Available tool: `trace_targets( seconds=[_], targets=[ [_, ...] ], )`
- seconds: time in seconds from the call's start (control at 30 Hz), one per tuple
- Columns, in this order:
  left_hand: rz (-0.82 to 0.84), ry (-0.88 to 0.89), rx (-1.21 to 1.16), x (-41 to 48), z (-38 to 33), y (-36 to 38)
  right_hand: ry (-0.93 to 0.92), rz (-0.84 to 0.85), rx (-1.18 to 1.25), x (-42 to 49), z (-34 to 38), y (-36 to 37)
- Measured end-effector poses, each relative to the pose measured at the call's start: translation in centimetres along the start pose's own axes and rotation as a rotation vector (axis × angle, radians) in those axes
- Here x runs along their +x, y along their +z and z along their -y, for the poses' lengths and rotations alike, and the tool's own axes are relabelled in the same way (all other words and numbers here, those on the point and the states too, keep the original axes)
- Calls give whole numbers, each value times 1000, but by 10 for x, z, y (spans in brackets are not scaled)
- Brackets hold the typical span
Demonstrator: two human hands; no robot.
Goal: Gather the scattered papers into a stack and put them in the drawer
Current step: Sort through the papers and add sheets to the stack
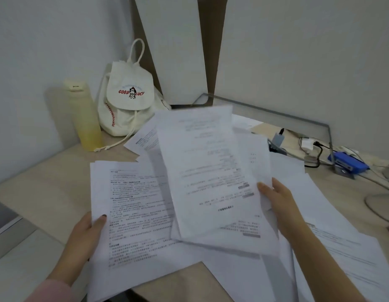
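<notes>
Left hand [84,236] & right hand [276,200] grip papers [200,166], fingers mostly hidden.

"GOOD" is printed in red capitals on the flap of the white drawstring bag [129,92], followed by a second red word that can be read as "LUCY" or "LUCK". Dense lines of print are carried by the papers [134,214], but they are too blurred to be read.
</notes>
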State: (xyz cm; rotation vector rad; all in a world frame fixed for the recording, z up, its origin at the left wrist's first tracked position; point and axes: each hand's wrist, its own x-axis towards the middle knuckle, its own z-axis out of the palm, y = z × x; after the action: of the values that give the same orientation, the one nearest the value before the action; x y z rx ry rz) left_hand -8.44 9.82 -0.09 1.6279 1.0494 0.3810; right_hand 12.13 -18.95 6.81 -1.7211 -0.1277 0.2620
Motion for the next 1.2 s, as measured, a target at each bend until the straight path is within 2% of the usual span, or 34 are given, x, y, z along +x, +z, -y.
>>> trace_targets(
  seconds=[0.3,0.5,0.57,0.63,0.77,0.87,0.93,1.0,1.07,1.2],
  targets=[
    [-18,2,-17,0,0,2,131,-95,-509,24,-57,7],
    [-21,-1,19,3,3,2,-115,-123,-1110,21,-54,9],
    [-30,0,28,4,3,3,-126,-126,-1261,19,-53,14],
    [-34,9,45,5,3,4,-36,-75,-1302,19,-54,20],
    [-40,11,58,7,4,4,183,30,-1061,27,-53,20],
    [-37,3,47,6,2,5,137,89,-826,31,-51,18],
    [-41,3,44,5,2,6,77,-1,-519,31,-42,13],
    [-41,13,46,4,3,6,101,-108,-134,28,-26,6],
    [-39,13,46,4,3,5,158,-152,148,23,-11,-4],
    [-49,-2,37,2,0,7,157,-146,355,14,5,-18]
  ],
)
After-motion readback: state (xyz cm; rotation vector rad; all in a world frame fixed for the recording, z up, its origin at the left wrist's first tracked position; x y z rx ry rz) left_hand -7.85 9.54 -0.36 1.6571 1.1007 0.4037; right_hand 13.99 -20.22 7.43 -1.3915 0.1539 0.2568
